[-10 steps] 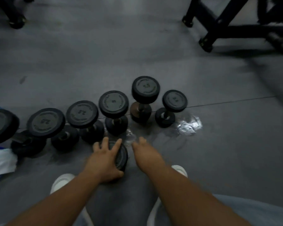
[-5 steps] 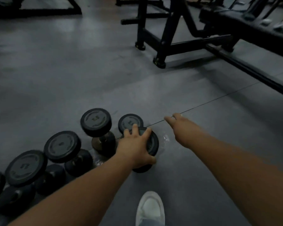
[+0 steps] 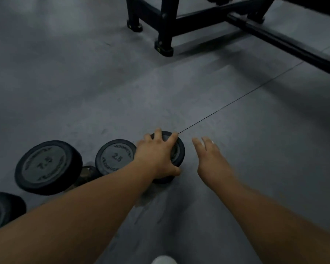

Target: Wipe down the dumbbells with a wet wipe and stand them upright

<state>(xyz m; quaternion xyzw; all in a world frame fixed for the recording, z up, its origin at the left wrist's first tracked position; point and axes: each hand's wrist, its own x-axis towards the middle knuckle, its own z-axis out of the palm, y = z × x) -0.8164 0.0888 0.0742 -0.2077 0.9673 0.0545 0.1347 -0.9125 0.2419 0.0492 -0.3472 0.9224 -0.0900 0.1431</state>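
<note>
Across the far right of a grey gym floor (image 3: 65, 82) stands a black metal frame (image 3: 166, 21). Near the floor's left edge, a dumbbell marked 7.5 (image 3: 44, 166) and one marked 2.5 (image 3: 114, 156) stand on end; just right of them the left hand (image 3: 156, 157) grips the top disc of another dumbbell (image 3: 178, 151), fingers curled over its rim. Beside it the right hand (image 3: 210, 157) hovers with straight fingers, holding nothing; a white shoe tip (image 3: 163, 260) shows at the near edge.

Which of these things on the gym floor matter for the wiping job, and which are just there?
For the job: held dumbbell, left hand gripping it, right hand, 2.5 dumbbell, 7.5 dumbbell.
Just there: black frame, white shoe.
</note>
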